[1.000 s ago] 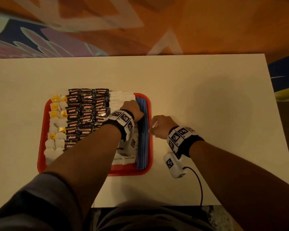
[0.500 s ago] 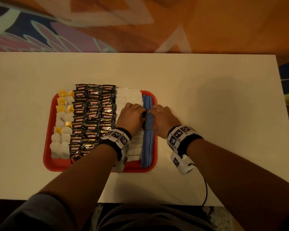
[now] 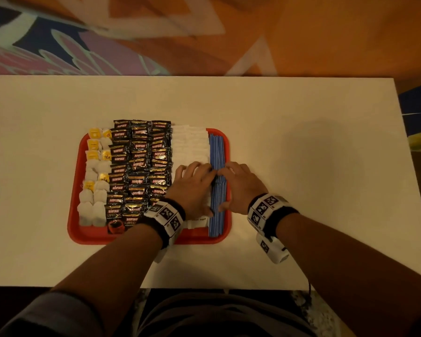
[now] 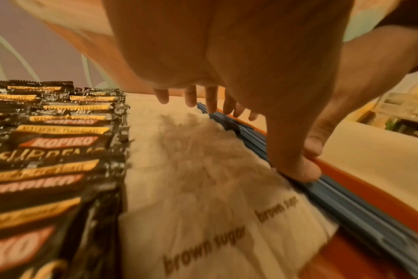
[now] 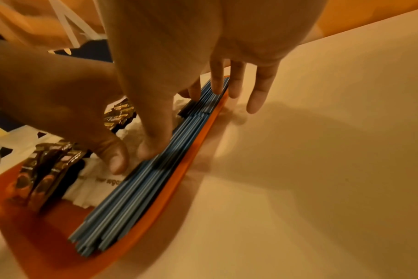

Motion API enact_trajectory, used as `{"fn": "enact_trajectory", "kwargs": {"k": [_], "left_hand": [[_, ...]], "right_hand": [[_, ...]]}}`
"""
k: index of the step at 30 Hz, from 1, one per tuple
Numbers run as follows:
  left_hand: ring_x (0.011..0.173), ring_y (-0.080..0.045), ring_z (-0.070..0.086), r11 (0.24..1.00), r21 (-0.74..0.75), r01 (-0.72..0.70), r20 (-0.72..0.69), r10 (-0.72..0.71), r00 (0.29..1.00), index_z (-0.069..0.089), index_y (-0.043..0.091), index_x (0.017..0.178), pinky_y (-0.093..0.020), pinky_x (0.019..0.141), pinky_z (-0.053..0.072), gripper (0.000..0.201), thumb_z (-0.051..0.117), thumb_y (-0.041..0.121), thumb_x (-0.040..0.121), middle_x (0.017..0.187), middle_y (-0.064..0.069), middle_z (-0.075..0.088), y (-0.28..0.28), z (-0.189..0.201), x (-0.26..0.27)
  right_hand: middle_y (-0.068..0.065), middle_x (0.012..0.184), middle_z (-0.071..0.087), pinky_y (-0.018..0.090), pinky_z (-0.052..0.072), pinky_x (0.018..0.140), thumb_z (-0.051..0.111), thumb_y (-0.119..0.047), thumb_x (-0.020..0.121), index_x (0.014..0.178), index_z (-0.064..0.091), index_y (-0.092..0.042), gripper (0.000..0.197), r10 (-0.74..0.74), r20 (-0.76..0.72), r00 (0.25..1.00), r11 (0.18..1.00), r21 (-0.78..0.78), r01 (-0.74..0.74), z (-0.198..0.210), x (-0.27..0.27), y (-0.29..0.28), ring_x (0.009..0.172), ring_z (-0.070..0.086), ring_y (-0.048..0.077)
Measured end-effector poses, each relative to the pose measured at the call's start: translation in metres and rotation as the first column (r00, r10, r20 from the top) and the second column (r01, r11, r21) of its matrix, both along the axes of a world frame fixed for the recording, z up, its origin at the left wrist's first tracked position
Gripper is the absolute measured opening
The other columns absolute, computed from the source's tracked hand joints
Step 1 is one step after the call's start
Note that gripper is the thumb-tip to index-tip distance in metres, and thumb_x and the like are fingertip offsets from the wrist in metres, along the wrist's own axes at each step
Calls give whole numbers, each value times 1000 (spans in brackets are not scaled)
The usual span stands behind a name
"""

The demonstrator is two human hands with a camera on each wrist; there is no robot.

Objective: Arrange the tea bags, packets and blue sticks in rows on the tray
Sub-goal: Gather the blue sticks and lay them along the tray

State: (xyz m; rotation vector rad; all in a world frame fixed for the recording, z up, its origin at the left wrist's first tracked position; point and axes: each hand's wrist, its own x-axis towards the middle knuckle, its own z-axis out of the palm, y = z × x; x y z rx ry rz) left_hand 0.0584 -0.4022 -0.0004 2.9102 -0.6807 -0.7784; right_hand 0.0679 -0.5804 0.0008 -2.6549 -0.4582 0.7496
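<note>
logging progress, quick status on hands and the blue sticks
Left hand and right hand open, pressing blue sticks from both sides. Sticks bundled along red tray right edge. Nothing in the way.

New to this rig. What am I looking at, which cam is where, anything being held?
No robot: a person with a camera on the head and one strapped to each wrist. The head view looks down on a white table bearing a red tray. On it, from the person's left: tea bags, black Kopiko packets, white brown sugar packets, blue sticks. The left hand and right hand flank the sticks, fingers straight, pressing them together. Nothing is lifted.
</note>
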Motion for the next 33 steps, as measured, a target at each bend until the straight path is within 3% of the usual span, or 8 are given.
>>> {"fn": "enact_trajectory", "kwargs": {"k": [8, 14, 17, 20, 23, 28, 30, 33], "left_hand": [[146, -28, 19, 998, -52, -34, 76, 38, 996, 16, 19, 154, -51, 120, 13, 109, 72, 66, 73, 158, -5, 22, 7, -10, -22], [129, -28, 44, 926, -345, -155, 122, 208, 970, 51, 16, 136, -45, 111, 28, 50, 61, 30, 89, 137, -7, 50, 20, 2, -26], [111, -22, 55, 796, -479, -370, 2, 422, 907, 63, 12, 123, -42, 102, 43, 30, 56, 19, 95, 119, -5, 62, 32, 15, -23], [93, -15, 58, 600, -568, -564, -58, 654, 754, 69, 11, 109, -32, 87, 50, 18, 59, 12, 94, 102, 0, 65, 53, 29, -23], [93, -18, 61, 461, -548, -698, -43, 817, 574, 70, 10, 109, -24, 82, 42, 18, 59, 12, 95, 104, -4, 68, 79, 37, -31], [114, -33, 60, 105, -463, -880, -63, 986, 152, 67, 11, 119, -35, 95, 46, 29, 61, 18, 91, 124, -13, 65, 131, 30, -64], [124, -38, 52, 16, -367, -930, -55, 998, 39, 60, 14, 129, -43, 102, 43, 42, 60, 27, 90, 135, -18, 54, 150, 24, -79], [131, -44, 40, -97, -249, -964, -13, 995, -97, 47, 11, 141, -49, 109, 35, 54, 54, 30, 91, 143, -23, 41, 173, 16, -100]], "right_hand": [[-2, 153, 22, 43, 32, 112, 86, -49, 63, 144, 32, -26, 100, -14, -19, 1000, 999, -52, 13, -3, -13, 3, 138, 25, 22], [0, 142, 40, 36, 38, 108, 77, -34, 79, 136, 40, -21, 69, -269, -73, 960, 957, 92, 275, 3, -22, -2, 130, 39, 21], [2, 124, 56, 29, 44, 95, 73, -28, 83, 124, 50, -19, 48, -476, -150, 866, 850, 174, 497, 7, -24, -2, 116, 54, 19], [1, 116, 62, 30, 49, 91, 72, -27, 84, 118, 56, -17, 39, -576, -227, 785, 763, 195, 616, 17, -25, -3, 106, 60, 19], [2, 119, 64, 24, 45, 82, 70, -28, 85, 119, 56, -17, 38, -580, -241, 778, 763, 173, 623, 23, -24, -4, 100, 59, 15], [6, 124, 61, 23, 42, 75, 68, -32, 87, 129, 48, -16, 49, -593, -329, 734, 751, 103, 653, 18, -26, 3, 93, 55, 15], [8, 125, 59, 31, 52, 83, 70, -36, 84, 134, 45, -17, 59, -620, -378, 688, 718, 82, 691, 13, -31, 8, 101, 60, 22], [9, 130, 54, 43, 53, 94, 71, -41, 81, 138, 42, -13, 70, -628, -432, 648, 710, 23, 704, 5, -40, 15, 113, 57, 28]]}}
